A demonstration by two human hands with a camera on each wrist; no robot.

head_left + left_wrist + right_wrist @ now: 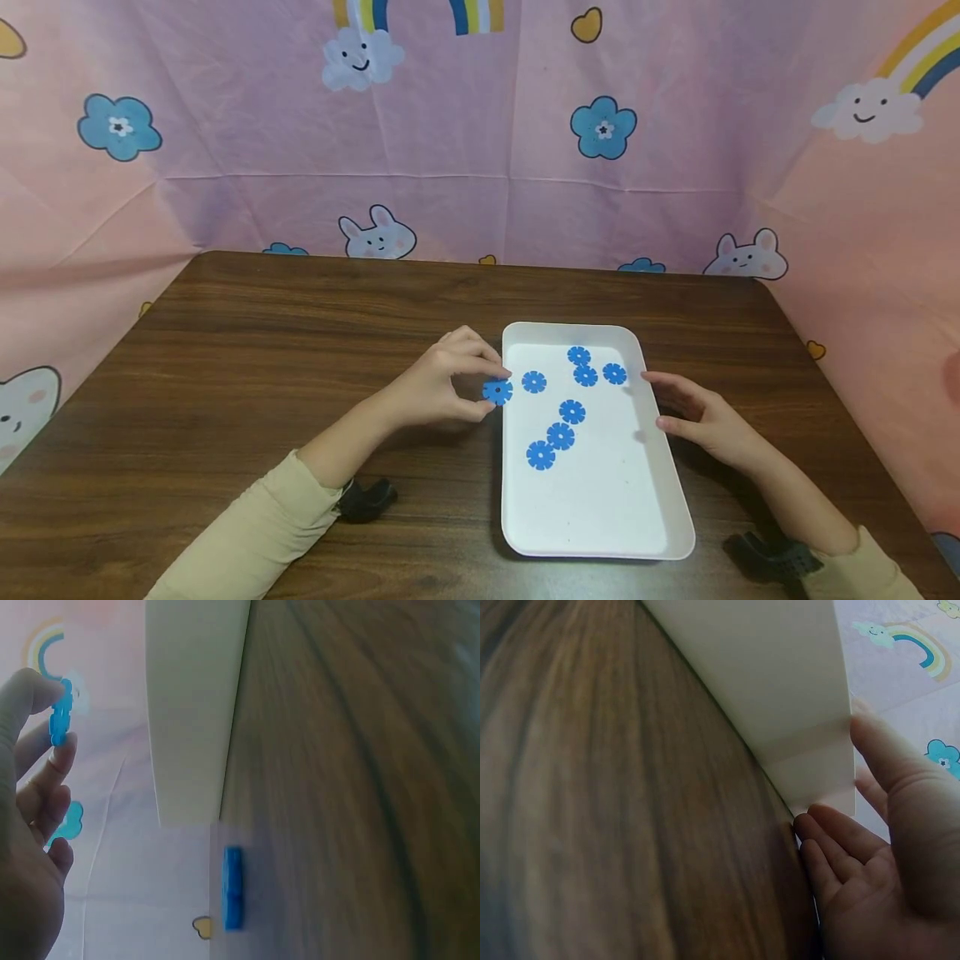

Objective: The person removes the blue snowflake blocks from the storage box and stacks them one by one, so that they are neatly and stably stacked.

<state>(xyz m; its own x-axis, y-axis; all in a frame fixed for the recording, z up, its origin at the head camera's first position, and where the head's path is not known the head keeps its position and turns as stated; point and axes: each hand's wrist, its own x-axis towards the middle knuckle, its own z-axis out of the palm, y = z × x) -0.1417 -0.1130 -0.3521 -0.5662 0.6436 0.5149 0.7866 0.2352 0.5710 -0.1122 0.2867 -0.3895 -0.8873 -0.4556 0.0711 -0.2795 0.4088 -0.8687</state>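
My left hand point(450, 375) is over the left rim of a white tray point(592, 517), pinching a small blue notched disc point(497, 392) with a centre hole between thumb and fingers. In the left wrist view that disc point(61, 712) shows edge-on at the fingertips. Inside the tray lie several matching blue discs point(534, 382), some touching one another. My right hand point(708, 421) rests at the tray's right side, its fingers loosely bent, with thumb and fingertips right at the rim. The right wrist view shows fingertips point(814, 821) low beside the tray's outer wall.
A brown wood-grain table point(262, 350) carries the tray. Another blue piece point(232, 889) stands out beyond the tray's end in the left wrist view. A patterned pink and purple cloth point(450, 125) hangs behind and at both sides of the table.
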